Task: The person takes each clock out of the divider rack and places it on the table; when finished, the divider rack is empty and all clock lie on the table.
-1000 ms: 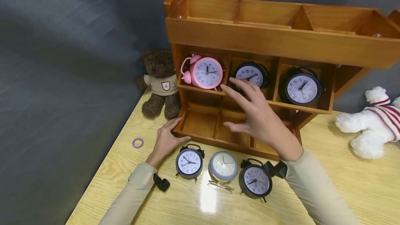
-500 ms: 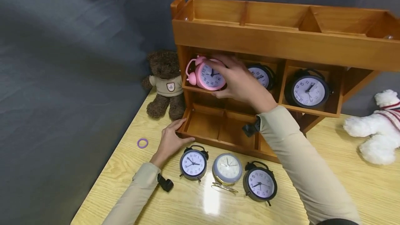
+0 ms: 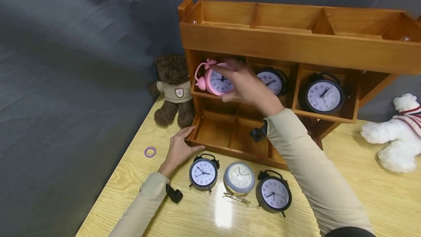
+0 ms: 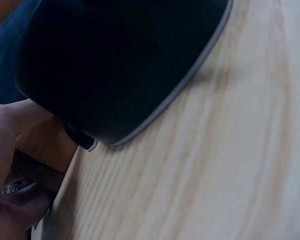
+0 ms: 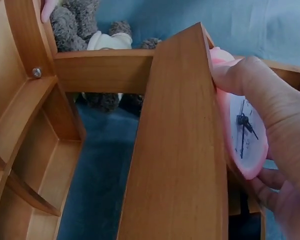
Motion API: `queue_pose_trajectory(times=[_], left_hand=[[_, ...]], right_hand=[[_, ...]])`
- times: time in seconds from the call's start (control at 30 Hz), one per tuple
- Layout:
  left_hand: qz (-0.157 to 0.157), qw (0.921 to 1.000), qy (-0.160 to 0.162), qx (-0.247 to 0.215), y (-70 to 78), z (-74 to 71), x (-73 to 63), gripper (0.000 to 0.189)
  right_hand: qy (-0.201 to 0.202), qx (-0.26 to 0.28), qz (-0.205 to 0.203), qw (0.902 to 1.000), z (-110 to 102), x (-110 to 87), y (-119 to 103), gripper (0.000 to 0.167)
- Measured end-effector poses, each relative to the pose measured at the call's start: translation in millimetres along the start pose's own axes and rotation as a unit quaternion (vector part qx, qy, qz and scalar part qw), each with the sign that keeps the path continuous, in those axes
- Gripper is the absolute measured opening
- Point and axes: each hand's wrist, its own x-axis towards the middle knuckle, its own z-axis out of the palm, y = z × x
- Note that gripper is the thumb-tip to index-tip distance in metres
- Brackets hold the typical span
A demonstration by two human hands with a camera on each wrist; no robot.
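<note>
My right hand (image 3: pixel 246 85) grips the pink twin-bell alarm clock (image 3: pixel 217 83) in the left compartment of the wooden shelf's (image 3: pixel 289 45) middle tier. In the right wrist view, thumb and fingers are on opposite sides of the pink clock (image 5: pixel 246 135), partly hidden by a wooden board. My left hand (image 3: pixel 177 153) holds the front left corner of the bottom tier, thumb along the front and fingers along the side. Just right of it, a black alarm clock (image 3: pixel 203 173) stands on the table; its dark back (image 4: pixel 120 65) fills much of the left wrist view.
A grey-blue clock (image 3: pixel 239 177) and another black alarm clock (image 3: pixel 274 194) stand in front of the shelf. Two black clocks, a middle one (image 3: pixel 271 81) and a right one (image 3: pixel 323 96), occupy the other compartments. A brown teddy bear (image 3: pixel 174 90), purple ring (image 3: pixel 150 152) and white plush toy (image 3: pixel 398 142) flank the shelf.
My right hand has moved left from in front of the middle black clock and taken hold of the pink alarm clock. The left hand has stayed at the shelf corner.
</note>
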Motion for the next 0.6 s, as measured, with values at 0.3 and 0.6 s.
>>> queue_pose_trajectory(times=[0.3, 0.6], left_hand=[[0.011, 0.9999, 0.005, -0.004, 0.8, 0.8, -0.9, 0.082], [0.017, 0.9997, 0.015, 0.000, -1.2, 0.6, 1.0, 0.082]], right_hand=[[0.078, 0.020, -0.019, 0.9966, -7.6, -7.0, -14.3, 0.080], [0.088, 0.013, 0.025, 0.9957, -20.6, -28.1, -37.3, 0.079]])
